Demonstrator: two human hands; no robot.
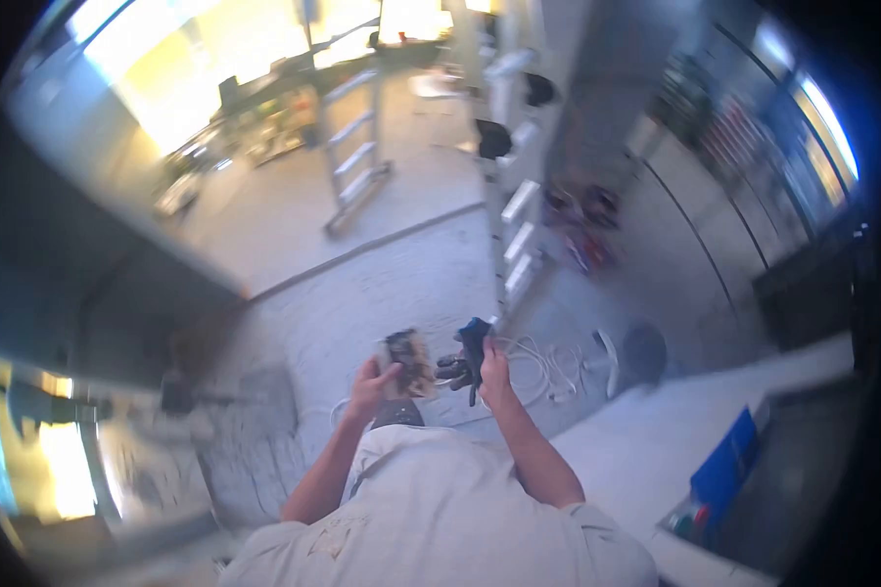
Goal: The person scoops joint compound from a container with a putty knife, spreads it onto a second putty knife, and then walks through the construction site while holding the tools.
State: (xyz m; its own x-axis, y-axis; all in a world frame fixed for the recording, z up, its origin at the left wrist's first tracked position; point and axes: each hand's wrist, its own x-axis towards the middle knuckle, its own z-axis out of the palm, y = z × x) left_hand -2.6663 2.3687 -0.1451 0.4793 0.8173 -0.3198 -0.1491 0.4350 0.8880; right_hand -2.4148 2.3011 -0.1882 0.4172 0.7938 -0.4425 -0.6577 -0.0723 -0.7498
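Observation:
My left hand (367,389) is closed on a blocky, tan-and-dark item (408,362), its thumb lying across the near side. Blur hides what kind of thing it is. In my right hand (495,372), closed as well, is a black work glove (470,354) with a bit of blue at its top and dark fingers pointing left. A small gap separates the two items, both held in front of my body above the floor.
A white cable (533,367) lies coiled on the dusty floor (362,284) beyond my right hand. Ladders (357,147) stand ahead, one close by a pillar. At lower right, a blue flat object (724,468) rests near a white surface (617,430). A dark bucket-like shape (643,354) sits right.

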